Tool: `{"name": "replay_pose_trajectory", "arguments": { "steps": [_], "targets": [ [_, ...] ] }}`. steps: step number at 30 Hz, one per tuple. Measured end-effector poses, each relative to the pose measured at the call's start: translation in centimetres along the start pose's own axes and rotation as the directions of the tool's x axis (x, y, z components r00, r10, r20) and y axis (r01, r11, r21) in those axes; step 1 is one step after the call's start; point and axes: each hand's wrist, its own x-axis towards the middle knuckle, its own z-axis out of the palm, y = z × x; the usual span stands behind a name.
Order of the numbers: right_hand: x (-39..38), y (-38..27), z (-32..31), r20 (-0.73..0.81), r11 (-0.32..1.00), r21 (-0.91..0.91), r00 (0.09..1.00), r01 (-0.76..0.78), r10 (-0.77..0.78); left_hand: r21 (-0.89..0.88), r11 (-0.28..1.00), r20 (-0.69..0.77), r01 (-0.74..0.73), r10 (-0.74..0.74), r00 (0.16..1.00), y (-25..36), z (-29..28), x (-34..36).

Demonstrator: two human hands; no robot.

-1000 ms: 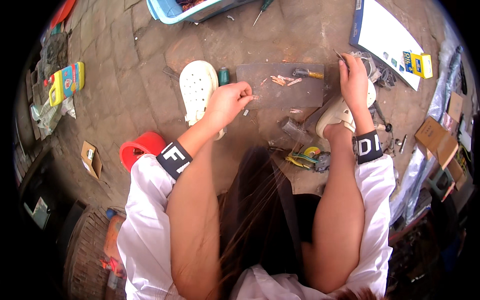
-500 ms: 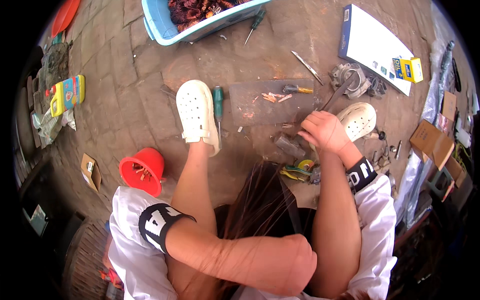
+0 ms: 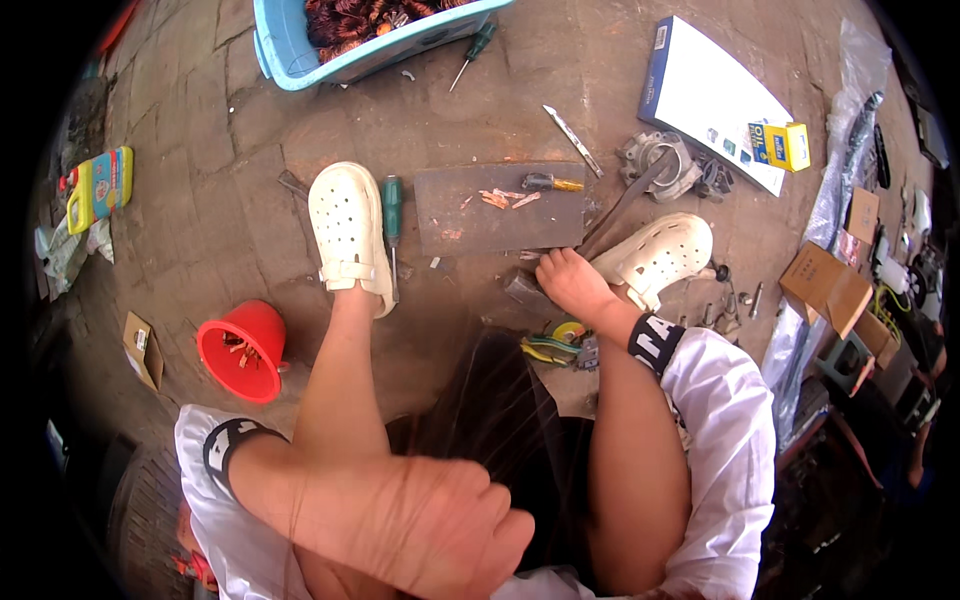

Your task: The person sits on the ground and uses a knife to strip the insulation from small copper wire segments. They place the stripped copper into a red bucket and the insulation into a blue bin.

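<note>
My left hand [image 3: 462, 520] is a closed fist above my lap, its knuckles toward the right. What it may hold is hidden beneath it. Beside the light clog [image 3: 668, 250] on the right, my right hand [image 3: 575, 285] has its fingers curled. The near end of a dark flat bar [image 3: 628, 205] meets these fingers; whether they grip it is hidden. The bar's far end lies at a grey metal housing [image 3: 672, 170]. Ahead of the hand, a dark flat plate [image 3: 440, 205] carries copper-coloured scraps [image 3: 503, 199] and a short tool with a yellow end [image 3: 553, 183].
Left of the plate are a green-handled screwdriver [image 3: 391, 215] and the other clog [image 3: 345, 215]. A red bucket [image 3: 245, 350] stands farther left. A blue tub [image 3: 410, 50] of copper wire is at the back. A white box [image 3: 705, 95] and a cardboard box [image 3: 825, 285] lie right.
The view has shifted, so the scene sits farther left. My left fist has moved left over my lap. My right hand has moved left and nearer to me, baring more of the dark bar.
</note>
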Motion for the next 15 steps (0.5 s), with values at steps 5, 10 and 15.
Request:
{"name": "replay_pose_trajectory", "arguments": {
  "steps": [5, 10, 15],
  "targets": [
    [1.1, 0.7, 1.0, -0.156, 0.991, 0.053, 0.982, 0.119, -0.11, 0.034, 0.816, -0.419, 0.577, -0.513, 0.749, -15.9, 8.8, -3.0],
    [1.2, 0.9, -4.0, -0.045, 0.941, 0.337, 0.999, 0.036, -0.023, 0.127, 0.754, -0.524, 0.644, -0.501, 0.689, -21.0, 13.2, -4.8],
    [0.6, 0.7, -10.7, -0.07, 0.863, 0.505, 0.994, -0.035, 0.081, 0.12, 0.678, -0.706, 0.725, -0.455, 0.543, -22.8, 13.2, -3.8]
  ]
}}
